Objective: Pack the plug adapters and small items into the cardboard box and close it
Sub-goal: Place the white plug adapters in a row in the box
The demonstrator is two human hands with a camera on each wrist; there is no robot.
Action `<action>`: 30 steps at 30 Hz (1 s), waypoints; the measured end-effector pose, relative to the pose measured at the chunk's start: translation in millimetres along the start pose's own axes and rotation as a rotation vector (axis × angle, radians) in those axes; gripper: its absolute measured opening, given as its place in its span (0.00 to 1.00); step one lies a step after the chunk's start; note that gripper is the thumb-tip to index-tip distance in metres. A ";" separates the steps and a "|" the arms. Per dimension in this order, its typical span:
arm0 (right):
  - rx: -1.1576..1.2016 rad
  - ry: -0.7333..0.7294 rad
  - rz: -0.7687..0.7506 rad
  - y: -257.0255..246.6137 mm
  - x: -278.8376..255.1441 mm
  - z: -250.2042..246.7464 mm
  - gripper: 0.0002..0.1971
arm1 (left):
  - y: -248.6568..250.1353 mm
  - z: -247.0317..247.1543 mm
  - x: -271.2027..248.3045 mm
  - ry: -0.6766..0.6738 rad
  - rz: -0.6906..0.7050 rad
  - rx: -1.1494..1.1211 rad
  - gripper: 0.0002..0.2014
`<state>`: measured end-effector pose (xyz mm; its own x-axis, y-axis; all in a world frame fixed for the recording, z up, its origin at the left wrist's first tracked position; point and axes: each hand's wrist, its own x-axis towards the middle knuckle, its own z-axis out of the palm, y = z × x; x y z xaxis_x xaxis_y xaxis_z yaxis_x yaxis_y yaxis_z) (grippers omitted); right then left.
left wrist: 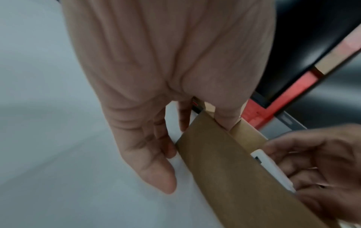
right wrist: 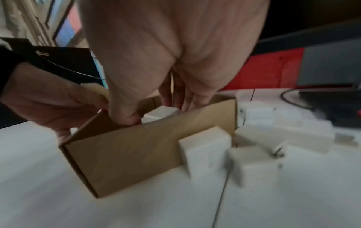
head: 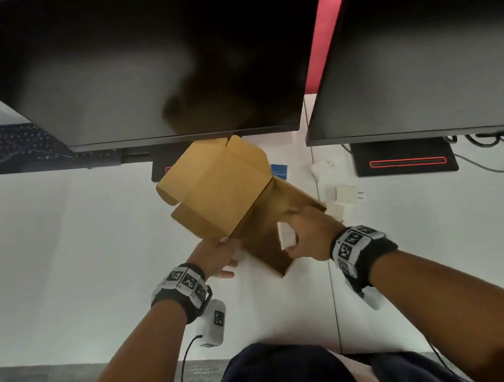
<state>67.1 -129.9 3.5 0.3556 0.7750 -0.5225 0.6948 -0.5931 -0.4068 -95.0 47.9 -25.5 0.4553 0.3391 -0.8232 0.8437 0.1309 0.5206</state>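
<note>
The brown cardboard box (head: 220, 186) stands in the middle of the white desk, its lid tilted up toward the monitor. My left hand (head: 220, 256) pinches the box's near left corner (left wrist: 224, 169), thumb over the rim and fingers on the outer wall. My right hand (head: 304, 235) holds a white plug adapter (head: 286, 235) inside the box (right wrist: 146, 154), fingers reaching down around the adapter (right wrist: 162, 113). Several more white adapters (head: 347, 193) lie on the desk just right of the box; one adapter (right wrist: 205, 151) leans against its wall.
Two dark monitors (head: 155, 57) (head: 428, 54) hang over the back of the desk. A monitor base with a red strip (head: 406, 161) and cables sit at the right. A small blue item (head: 279, 169) lies behind the box. A black keyboard (head: 13, 147) is far left.
</note>
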 end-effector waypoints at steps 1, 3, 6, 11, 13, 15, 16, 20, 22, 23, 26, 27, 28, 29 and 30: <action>0.003 -0.014 0.013 -1.8 0.6 6.3 0.30 | -1.6 -1.6 3.6 -0.005 0.024 0.032 0.17; 0.039 -0.043 0.026 -5.0 0.0 19.3 0.28 | -4.2 -6.1 8.4 -0.020 0.075 0.071 0.15; 0.091 -0.087 0.000 -9.6 -2.3 36.3 0.31 | -3.4 -10.7 11.6 -0.063 0.116 0.106 0.14; 0.046 -0.050 -0.114 -17.7 13.5 46.2 0.32 | 2.6 -12.4 16.6 -0.094 0.140 0.088 0.09; 0.035 0.023 -0.140 -24.1 22.2 49.3 0.29 | 5.5 -10.2 18.3 -0.065 0.139 0.105 0.10; 0.081 0.115 -0.119 -28.2 29.9 53.8 0.28 | 8.5 -7.9 18.8 -0.060 0.134 0.132 0.13; 0.135 0.163 -0.100 -29.6 32.4 55.8 0.27 | 9.8 -7.0 18.8 -0.062 0.131 0.146 0.14; 0.366 0.246 -0.032 -30.6 37.9 62.1 0.14 | 14.6 -3.8 20.2 -0.022 0.103 0.176 0.14; 0.399 0.224 -0.070 -31.6 36.6 61.8 0.15 | 17.9 -1.7 20.7 0.011 0.085 0.193 0.13; 0.414 0.200 -0.091 -32.5 34.9 59.7 0.17 | 19.9 0.1 21.6 0.029 0.080 0.203 0.12; 0.491 0.138 -0.080 -31.6 25.9 45.6 0.22 | 23.6 2.3 25.8 0.084 0.063 0.205 0.10; 0.512 0.157 -0.070 -28.9 21.5 37.7 0.22 | 24.6 1.0 27.6 0.102 0.062 0.208 0.10; 0.534 0.201 -0.066 -24.8 16.0 28.1 0.20 | 25.1 -2.1 28.9 0.120 0.058 0.208 0.09; 0.555 0.258 -0.059 -18.2 9.5 17.9 0.16 | 25.0 -6.1 30.4 0.138 0.051 0.200 0.09; 0.562 0.327 -0.047 -9.1 4.1 7.8 0.12 | 23.9 -11.1 31.4 0.156 0.041 0.181 0.09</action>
<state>57.3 -123.0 -0.8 0.5658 0.7770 -0.2759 0.3132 -0.5120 -0.7998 -63.6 72.0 -36.4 0.4525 0.4824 -0.7501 0.8692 -0.0506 0.4918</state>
